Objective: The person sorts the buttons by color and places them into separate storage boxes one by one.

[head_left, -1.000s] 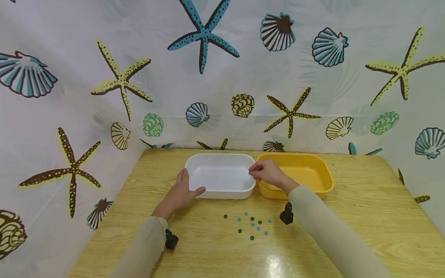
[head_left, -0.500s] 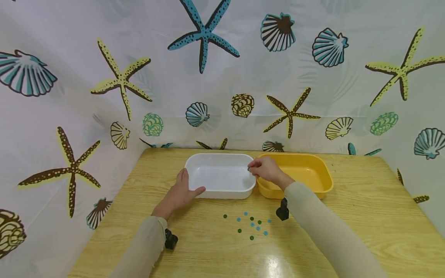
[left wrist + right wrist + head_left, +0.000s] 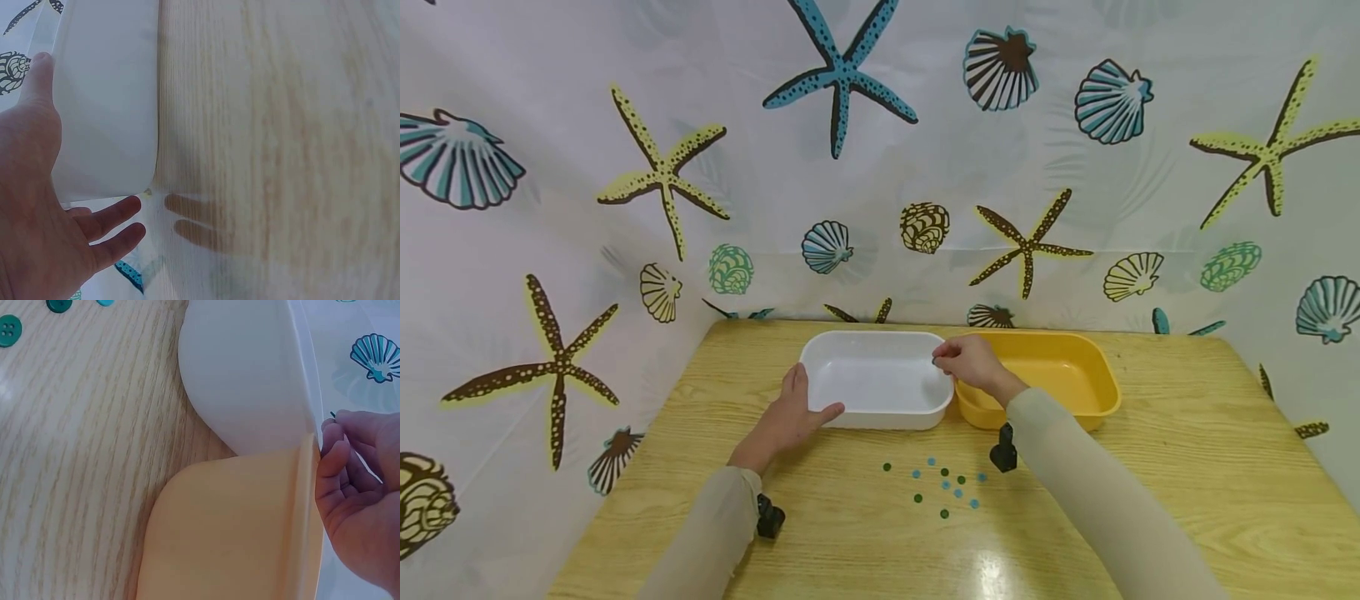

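Note:
My right hand (image 3: 973,362) pinches a small dark button (image 3: 332,415) between thumb and fingertips, over the right end of the white basin (image 3: 874,417). In the right wrist view the button shows edge-on as a thin dark green sliver. At the basin's front left corner rests my left hand (image 3: 786,421), its thumb along the front rim and its fingers beside the left wall. Two fingers extend below the basin in the left wrist view. Loose dark green buttons (image 3: 917,498) and light blue buttons (image 3: 958,493) lie on the table in front.
A yellow basin (image 3: 1108,404) stands against the white one on the right, partly behind my right wrist. The wooden table (image 3: 1180,467) ends at a cloth wall (image 3: 880,183) printed with starfish and shells. Both wrists carry black cameras.
My right hand has shifted slightly left and back with the button, farther over the white basin's right end. The left hand, basins and loose buttons stay where they were.

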Motion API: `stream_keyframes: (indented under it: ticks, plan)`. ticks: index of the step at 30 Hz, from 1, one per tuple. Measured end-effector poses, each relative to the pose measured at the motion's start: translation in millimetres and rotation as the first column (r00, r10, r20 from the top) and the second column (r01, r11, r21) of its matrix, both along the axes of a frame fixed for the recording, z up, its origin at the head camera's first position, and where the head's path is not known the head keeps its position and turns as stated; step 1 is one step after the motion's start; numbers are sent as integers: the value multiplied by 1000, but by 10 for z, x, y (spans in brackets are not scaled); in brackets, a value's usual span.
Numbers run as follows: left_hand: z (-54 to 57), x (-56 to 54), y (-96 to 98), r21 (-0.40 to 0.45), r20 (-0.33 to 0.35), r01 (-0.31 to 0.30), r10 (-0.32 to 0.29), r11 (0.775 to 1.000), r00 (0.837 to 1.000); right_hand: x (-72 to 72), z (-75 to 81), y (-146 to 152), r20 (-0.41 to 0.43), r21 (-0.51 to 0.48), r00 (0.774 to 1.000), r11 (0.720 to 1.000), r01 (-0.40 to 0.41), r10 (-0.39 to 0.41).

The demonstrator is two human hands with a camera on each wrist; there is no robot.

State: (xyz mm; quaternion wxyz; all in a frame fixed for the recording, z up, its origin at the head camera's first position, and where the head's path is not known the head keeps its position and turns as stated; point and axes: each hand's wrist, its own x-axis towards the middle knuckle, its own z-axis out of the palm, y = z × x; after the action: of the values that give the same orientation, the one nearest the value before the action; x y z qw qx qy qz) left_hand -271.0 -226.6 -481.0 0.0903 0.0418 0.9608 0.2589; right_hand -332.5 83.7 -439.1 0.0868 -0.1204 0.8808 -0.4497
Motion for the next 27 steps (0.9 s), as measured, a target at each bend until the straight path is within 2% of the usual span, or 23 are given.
stream_keyframes:
  ticks: [3,12,27]
  plan:
    - [-6,-6,4,-1,-2,1,-1,1000,1000,0,2,0,-3,-3,1000,1000,6,-6]
    - [-10,0,27,1,-7,0,0,1000,1000,64,10,101,-26,1,999,999,-42,42]
    - [-6,2,20,8,-2,-7,7,1000,1000,448,129,311,-77,54,980,982,-179,183]
